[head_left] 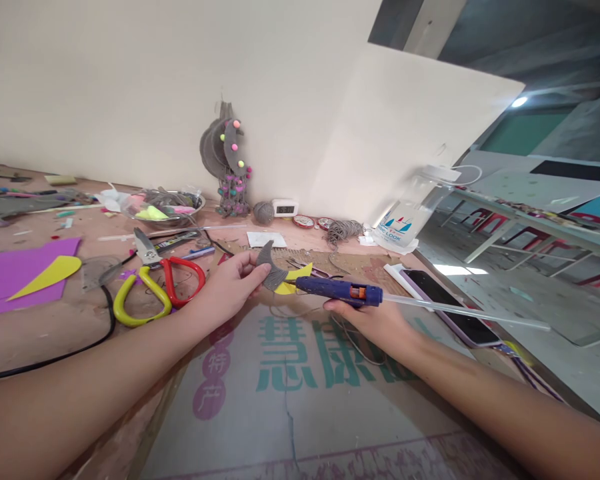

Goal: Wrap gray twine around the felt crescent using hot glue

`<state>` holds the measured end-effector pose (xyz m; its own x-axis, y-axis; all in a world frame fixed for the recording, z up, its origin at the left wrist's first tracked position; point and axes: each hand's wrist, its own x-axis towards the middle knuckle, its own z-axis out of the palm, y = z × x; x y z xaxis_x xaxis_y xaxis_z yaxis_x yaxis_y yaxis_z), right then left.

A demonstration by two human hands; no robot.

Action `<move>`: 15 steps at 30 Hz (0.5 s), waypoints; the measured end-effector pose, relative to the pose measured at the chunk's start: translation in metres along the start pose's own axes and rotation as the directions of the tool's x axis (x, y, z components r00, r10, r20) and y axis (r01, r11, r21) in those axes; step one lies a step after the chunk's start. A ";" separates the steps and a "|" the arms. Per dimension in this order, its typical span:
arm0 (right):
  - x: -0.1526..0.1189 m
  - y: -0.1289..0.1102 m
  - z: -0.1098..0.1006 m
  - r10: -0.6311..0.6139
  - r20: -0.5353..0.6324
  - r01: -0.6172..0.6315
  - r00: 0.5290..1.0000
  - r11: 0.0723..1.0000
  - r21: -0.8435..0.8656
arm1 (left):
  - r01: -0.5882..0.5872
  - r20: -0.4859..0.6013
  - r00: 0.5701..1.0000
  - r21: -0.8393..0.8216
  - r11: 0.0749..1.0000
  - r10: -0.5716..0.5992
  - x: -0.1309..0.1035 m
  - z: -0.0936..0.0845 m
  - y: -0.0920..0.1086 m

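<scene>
Between the thumb and fingers of my left hand [243, 275] is a yellow foam cutout [300, 272] partly covered with grey yarn [273, 270]. My right hand [367, 317] grips a blue hot glue gun [330, 289], its nozzle pointing left and meeting the cutout's edge. A clear glue stick [470, 312] juts from the back of the gun. Both hands are above a printed board [220, 440] on the table. Scissors [163, 283] with one yellow and one red handle lie left of my left hand.
Purple foam sheets [10, 273] with a yellow piece lie at left. A bowl [195, 207] of supplies, a hanging ornament [225, 153], a small clock [285, 209] and a yarn bundle [344, 230] line the wall. A bottle [405, 213] and phone [450, 307] stand and lie at right.
</scene>
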<state>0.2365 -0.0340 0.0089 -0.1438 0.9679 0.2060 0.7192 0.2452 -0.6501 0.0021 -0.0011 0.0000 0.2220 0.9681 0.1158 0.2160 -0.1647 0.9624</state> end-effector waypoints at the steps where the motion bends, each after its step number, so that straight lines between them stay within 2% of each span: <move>1: 0.000 0.000 0.000 0.006 -0.005 -0.006 1.000 1.000 0.003 | 0.003 0.000 1.000 -0.001 1.000 -0.003 0.000 0.000 0.000; 8: 0.001 -0.003 -0.003 0.030 -0.006 -0.030 1.000 0.999 0.016 | 0.006 0.000 1.000 -0.004 1.000 -0.006 0.001 0.000 -0.001; 15: 0.003 0.008 -0.002 0.006 -0.054 -0.006 0.999 1.000 -0.007 | -0.007 0.013 1.000 -0.001 1.000 0.007 0.001 0.000 -0.002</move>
<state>0.2429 -0.0294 0.0055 -0.1030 0.9651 0.2410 0.7247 0.2387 -0.6464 0.0022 -0.0001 -0.0017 0.2360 0.9644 0.1193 0.2135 -0.1712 0.9618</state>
